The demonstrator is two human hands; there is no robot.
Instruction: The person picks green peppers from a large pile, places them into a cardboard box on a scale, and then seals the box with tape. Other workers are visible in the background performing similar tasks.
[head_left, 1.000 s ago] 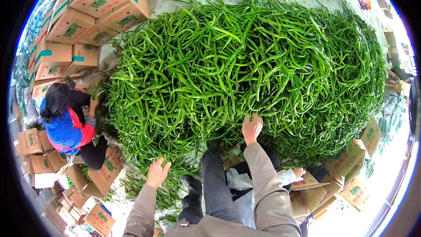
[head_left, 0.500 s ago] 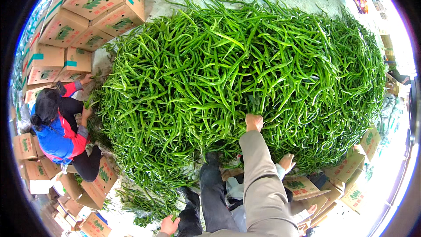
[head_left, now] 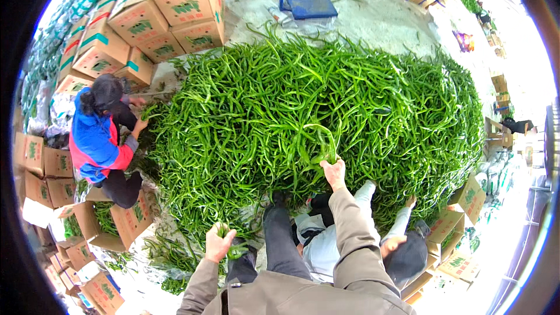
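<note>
A wide heap of long green chili peppers [head_left: 280, 111] spreads before my knees. Low over its middle front, my right hand [head_left: 333, 173] is closed round a few peppers; a pale curved one [head_left: 326, 134] sticks up out of it. Nearer my body on the left, my left hand [head_left: 217, 244] is closed round a small bunch of green chili peppers [head_left: 237, 249], whose ends poke out beside the palm. The fingertips of both hands are partly hidden by the peppers.
A person in a blue and red jacket [head_left: 90, 134] squats at the heap's left edge. Another in a dark cap [head_left: 406, 256] works close at my right. Stacked cartons [head_left: 186, 6] stand far left, an open carton [head_left: 131, 221] near left. A blue platform scale [head_left: 312, 6] stands behind.
My right hand has come up out of the heap with peppers. My left hand has moved forward from the lower edge, still holding peppers. The whole view has shifted, showing more of the far floor.
</note>
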